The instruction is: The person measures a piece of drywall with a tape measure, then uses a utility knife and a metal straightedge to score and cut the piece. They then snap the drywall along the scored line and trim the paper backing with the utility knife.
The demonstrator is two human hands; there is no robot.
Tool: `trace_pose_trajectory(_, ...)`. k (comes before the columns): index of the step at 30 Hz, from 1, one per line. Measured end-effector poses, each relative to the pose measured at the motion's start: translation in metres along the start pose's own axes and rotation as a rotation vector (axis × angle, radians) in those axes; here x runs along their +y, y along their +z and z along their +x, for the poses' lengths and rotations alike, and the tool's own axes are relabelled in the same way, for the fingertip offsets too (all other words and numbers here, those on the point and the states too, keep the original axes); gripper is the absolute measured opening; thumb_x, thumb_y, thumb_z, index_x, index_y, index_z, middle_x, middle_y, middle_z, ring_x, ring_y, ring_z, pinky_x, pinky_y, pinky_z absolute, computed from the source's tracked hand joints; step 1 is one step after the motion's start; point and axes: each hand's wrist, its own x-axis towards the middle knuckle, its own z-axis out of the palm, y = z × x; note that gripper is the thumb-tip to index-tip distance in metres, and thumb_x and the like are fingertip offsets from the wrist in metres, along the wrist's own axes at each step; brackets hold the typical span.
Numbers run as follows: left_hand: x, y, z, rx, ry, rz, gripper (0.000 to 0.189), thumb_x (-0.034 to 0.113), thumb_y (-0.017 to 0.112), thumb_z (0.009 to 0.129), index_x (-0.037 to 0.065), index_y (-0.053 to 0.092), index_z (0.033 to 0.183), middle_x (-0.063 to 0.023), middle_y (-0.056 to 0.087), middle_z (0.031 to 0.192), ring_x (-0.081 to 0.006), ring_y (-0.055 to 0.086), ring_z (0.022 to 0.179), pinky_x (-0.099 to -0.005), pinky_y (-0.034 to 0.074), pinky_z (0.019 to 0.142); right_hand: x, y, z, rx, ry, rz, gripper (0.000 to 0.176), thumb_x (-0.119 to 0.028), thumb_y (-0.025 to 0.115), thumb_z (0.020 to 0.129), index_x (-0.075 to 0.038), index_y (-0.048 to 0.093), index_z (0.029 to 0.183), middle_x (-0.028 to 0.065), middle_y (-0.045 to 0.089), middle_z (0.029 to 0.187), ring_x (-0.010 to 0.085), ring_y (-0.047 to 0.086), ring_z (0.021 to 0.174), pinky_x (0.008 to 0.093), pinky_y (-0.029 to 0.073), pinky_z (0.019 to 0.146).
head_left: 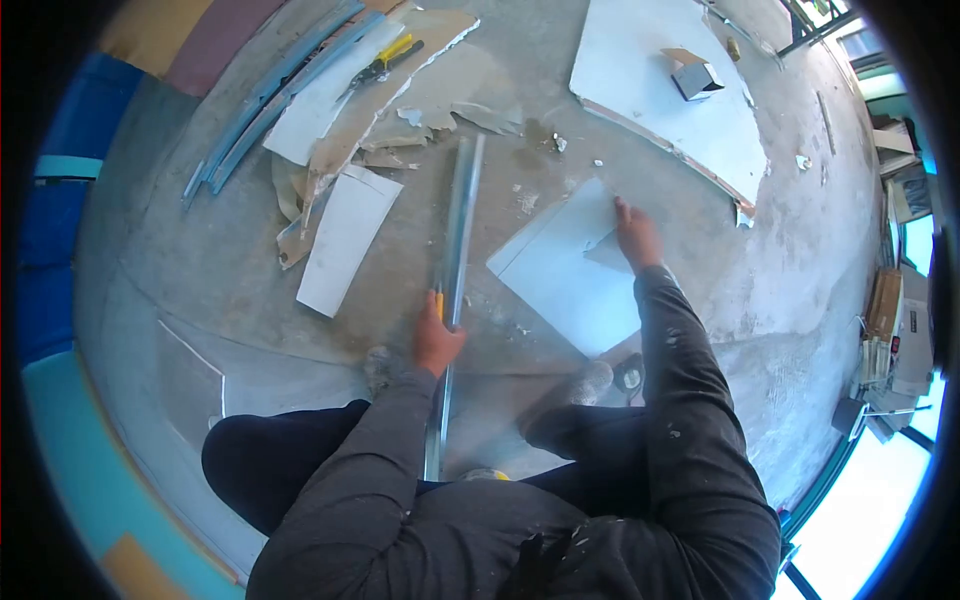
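Note:
My left hand is wrapped round a long metal channel that runs from my lap out over the floor. A small yellow object shows beside its fingers. With its fingers pressed together, my right hand grips the upper right edge of a squarish white board, which has a line along its left edge. To the left lies a narrow white board piece on the concrete.
Blue-grey metal strips and torn board scraps lie at the upper left, with yellow-handled snips on them. A large white board at the upper right bears a small box. A tape roll sits near my right knee.

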Motion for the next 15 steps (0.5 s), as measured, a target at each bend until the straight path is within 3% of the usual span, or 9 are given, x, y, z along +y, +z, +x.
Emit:
trace_pose_trajectory(3, 0.039, -0.016, -0.005, -0.347, -0.127, -0.176, 0.09, 0.02, 0.071, 0.071, 0.009, 0.032, 0.151, -0.0238, 0.062, 0.119, -0.0401, 0.064, 0.104, -0.0448, 0.052, 0.09, 0.01, -0.025, -0.007, 0.039, -0.026, 0.041, 0.072, -0.067, 0.036, 0.097, -0.004, 0.071, 0.094, 0.0248, 0.069, 0.096, 0.0423, 0.064, 0.098, 0.0493, 0.049, 0.084)
trace_pose_trajectory(6, 0.028, 0.019, -0.002, -0.417, -0.072, -0.242, 0.081, 0.017, 0.069, 0.07, 0.008, 0.043, 0.146, -0.0238, 0.066, 0.111, -0.0398, 0.065, 0.102, -0.0456, 0.052, 0.089, 0.003, -0.048, -0.02, 0.013, -0.078, -0.004, 0.073, -0.068, 0.034, 0.097, -0.006, 0.071, 0.094, 0.0224, 0.07, 0.098, 0.041, 0.065, 0.098, 0.0482, 0.049, 0.084)
trace_pose_trajectory(7, 0.027, 0.022, -0.003, -0.374, -0.005, -0.192, 0.072, 0.018, 0.071, 0.073, 0.006, 0.049, 0.14, -0.026, 0.066, 0.113, -0.0407, 0.065, 0.102, -0.0455, 0.052, 0.088, -0.001, -0.05, -0.025, -0.004, -0.101, -0.031, 0.074, -0.069, 0.033, 0.096, -0.006, 0.072, 0.094, 0.0216, 0.07, 0.098, 0.0405, 0.065, 0.098, 0.0478, 0.049, 0.084)
trace_pose_trajectory(10, 0.018, 0.026, 0.004, 0.041, 0.317, -0.096, 0.066, 0.018, 0.072, 0.078, 0.004, 0.049, 0.138, -0.0276, 0.066, 0.109, -0.0437, 0.064, 0.099, -0.0466, 0.052, 0.086, -0.005, -0.039, -0.025, -0.129, -0.099, -0.12, 0.073, -0.069, 0.033, 0.096, -0.008, 0.073, 0.095, 0.0206, 0.071, 0.099, 0.0389, 0.065, 0.099, 0.0467, 0.049, 0.085)
trace_pose_trajectory(11, 0.018, 0.026, 0.001, -0.029, 0.049, -0.122, 0.06, 0.021, 0.074, 0.082, 0.001, 0.052, 0.134, -0.0247, 0.068, 0.108, -0.0398, 0.066, 0.099, -0.0443, 0.053, 0.086, -0.007, -0.032, -0.025, -0.133, -0.115, -0.118, 0.073, -0.069, 0.033, 0.096, -0.008, 0.073, 0.095, 0.0203, 0.071, 0.099, 0.0386, 0.065, 0.1, 0.0468, 0.049, 0.085)
trace_pose_trajectory(14, 0.011, 0.037, 0.02, -0.078, -0.181, -0.592, 0.062, 0.023, 0.076, 0.081, 0.0, 0.053, 0.133, -0.0212, 0.068, 0.11, -0.0342, 0.068, 0.1, -0.0412, 0.053, 0.087, -0.01, -0.007, -0.026, -0.153, -0.152, -0.126, 0.073, -0.069, 0.033, 0.096, -0.008, 0.073, 0.094, 0.0196, 0.071, 0.099, 0.0379, 0.066, 0.1, 0.0472, 0.05, 0.086)
trace_pose_trajectory(15, 0.025, 0.027, 0.023, -0.181, -0.256, -0.643, 0.063, 0.024, 0.077, 0.081, -0.001, 0.053, 0.133, -0.0205, 0.069, 0.111, -0.0326, 0.067, 0.101, -0.0402, 0.052, 0.087, -0.014, 0.001, -0.025, -0.157, -0.17, -0.143, 0.074, -0.07, 0.033, 0.096, -0.007, 0.073, 0.093, 0.0197, 0.071, 0.099, 0.0378, 0.066, 0.1, 0.0474, 0.05, 0.086)
